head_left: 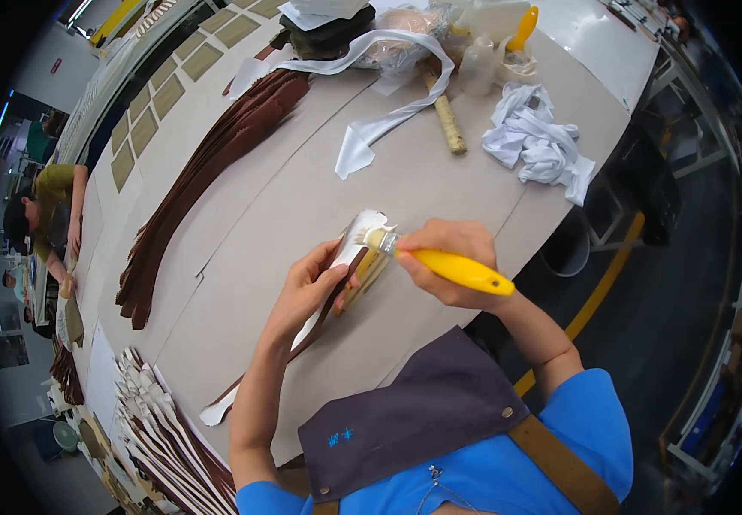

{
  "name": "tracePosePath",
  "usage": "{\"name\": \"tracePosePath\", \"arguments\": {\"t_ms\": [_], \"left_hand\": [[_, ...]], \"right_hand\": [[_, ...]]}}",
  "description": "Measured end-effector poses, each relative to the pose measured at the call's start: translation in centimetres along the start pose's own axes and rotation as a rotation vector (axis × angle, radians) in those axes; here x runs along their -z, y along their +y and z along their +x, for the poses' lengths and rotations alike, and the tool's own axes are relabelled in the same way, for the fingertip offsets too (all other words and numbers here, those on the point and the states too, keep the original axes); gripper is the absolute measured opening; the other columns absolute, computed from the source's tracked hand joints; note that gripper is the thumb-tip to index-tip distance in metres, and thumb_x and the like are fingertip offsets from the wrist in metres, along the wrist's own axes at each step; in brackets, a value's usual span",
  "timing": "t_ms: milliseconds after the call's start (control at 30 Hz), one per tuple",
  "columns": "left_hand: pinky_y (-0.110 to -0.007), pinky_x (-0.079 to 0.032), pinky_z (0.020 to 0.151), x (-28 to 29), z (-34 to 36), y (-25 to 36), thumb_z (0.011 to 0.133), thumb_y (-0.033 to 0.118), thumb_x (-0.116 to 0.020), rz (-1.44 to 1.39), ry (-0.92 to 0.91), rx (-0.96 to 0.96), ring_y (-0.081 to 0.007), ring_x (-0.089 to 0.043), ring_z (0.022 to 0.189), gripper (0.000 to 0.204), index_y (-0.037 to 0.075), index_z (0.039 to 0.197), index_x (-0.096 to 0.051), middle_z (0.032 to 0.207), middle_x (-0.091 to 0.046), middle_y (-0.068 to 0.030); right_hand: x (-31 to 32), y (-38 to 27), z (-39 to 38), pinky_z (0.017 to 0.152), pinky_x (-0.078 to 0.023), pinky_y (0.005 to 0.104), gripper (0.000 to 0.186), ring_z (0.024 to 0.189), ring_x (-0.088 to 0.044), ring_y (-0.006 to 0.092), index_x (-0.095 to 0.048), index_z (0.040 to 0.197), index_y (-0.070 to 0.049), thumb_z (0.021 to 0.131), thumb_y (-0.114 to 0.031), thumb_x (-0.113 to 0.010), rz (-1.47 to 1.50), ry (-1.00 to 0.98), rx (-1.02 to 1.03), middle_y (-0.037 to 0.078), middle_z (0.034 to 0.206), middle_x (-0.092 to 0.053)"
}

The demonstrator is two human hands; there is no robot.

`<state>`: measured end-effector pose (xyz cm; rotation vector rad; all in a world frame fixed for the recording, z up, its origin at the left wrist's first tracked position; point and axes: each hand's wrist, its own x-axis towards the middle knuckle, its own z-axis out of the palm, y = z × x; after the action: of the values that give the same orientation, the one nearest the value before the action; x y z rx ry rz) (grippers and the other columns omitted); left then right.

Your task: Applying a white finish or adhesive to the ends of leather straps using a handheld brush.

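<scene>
My left hand (304, 287) pinches a long, narrow brown strip (330, 309), leather-like, with a white face turned up at its far end. The strip's near end (219, 407) trails down to the tabletop at the lower left. In my right hand (452, 245) is a paintbrush with a yellow handle (465, 271), held aslant. Its bristles touch the strip's white far end (366, 225), where white paste shows. Beneath the strip and beside my left fingers lies a yellowish, bar-like object (362, 290), partly hidden.
Brown strips (204, 163) lie bundled at the far left; white-coated strips (161, 421) fan out at the near left. Beyond my hands are a hammer (448, 120), a white ribbon (355, 154), crumpled white cloth (538, 142) and another yellow-handled brush (523, 30). A person (49, 202) works at the left.
</scene>
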<state>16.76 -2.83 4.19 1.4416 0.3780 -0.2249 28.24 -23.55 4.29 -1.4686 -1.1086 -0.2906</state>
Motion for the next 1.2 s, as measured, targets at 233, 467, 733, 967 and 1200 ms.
{"name": "tracePosePath", "arguments": {"t_ms": [233,467,733,967,1200], "left_hand": [[-0.023,-0.045,0.058,0.2,-0.5,0.0,0.096,0.009,-0.05,-0.017,-0.059,0.01,-0.0083,-0.053,0.061,0.034,-0.005,0.127,-0.05,0.086,-0.065,-0.0064],[-0.022,-0.044,0.057,0.1,-0.8,0.1,0.097,0.011,-0.05,-0.027,-0.049,0.027,-0.0073,-0.053,0.061,0.032,-0.005,0.125,-0.051,0.085,-0.065,-0.0065],[-0.021,-0.04,0.053,-0.1,-0.9,0.2,0.098,0.019,-0.053,0.02,0.053,0.06,-0.0062,-0.049,0.056,0.027,-0.004,0.111,-0.058,0.078,-0.065,-0.0068],[-0.022,-0.041,0.053,-0.4,-1.2,0.0,0.097,0.022,-0.056,-0.017,0.09,0.105,-0.0064,-0.051,0.056,0.023,-0.001,0.097,-0.059,0.074,-0.064,-0.0066],[-0.023,-0.042,0.056,-0.2,-1.4,-0.2,0.095,0.02,-0.058,0.021,0.113,0.106,-0.0081,-0.053,0.058,0.02,0.001,0.089,-0.06,0.071,-0.062,-0.0045]], "right_hand": [[-3.1,0.2,-0.6,0.051,-0.046,0.0296,0.023,0.055,-0.06,0.0209,-0.064,0.095,-0.003,0.074,0.001,-0.072,0.098,-0.063,0.082,0.008,0.071,-0.063],[-3.7,0.5,-1.1,0.052,-0.047,0.0297,0.019,0.057,-0.062,0.0226,-0.064,0.094,-0.003,0.076,-0.001,-0.072,0.084,-0.027,0.035,0.009,0.07,-0.063],[-0.5,1.6,-0.1,0.056,-0.048,0.0265,0.013,0.061,-0.063,0.0164,-0.064,0.092,0.0,0.081,-0.003,-0.071,-0.025,-0.052,-0.135,0.012,0.079,-0.068],[2.2,0.0,1.1,0.057,-0.044,0.021,0.01,0.064,-0.056,0.0048,-0.064,0.095,-0.003,0.087,-0.005,-0.069,0.28,0.018,-0.455,0.001,0.079,-0.066],[0.3,-0.3,0.8,0.058,-0.045,0.0214,0.012,0.064,-0.058,0.0079,-0.063,0.095,-0.002,0.086,-0.005,-0.07,0.266,-0.078,-0.202,0.005,0.081,-0.067]]}}
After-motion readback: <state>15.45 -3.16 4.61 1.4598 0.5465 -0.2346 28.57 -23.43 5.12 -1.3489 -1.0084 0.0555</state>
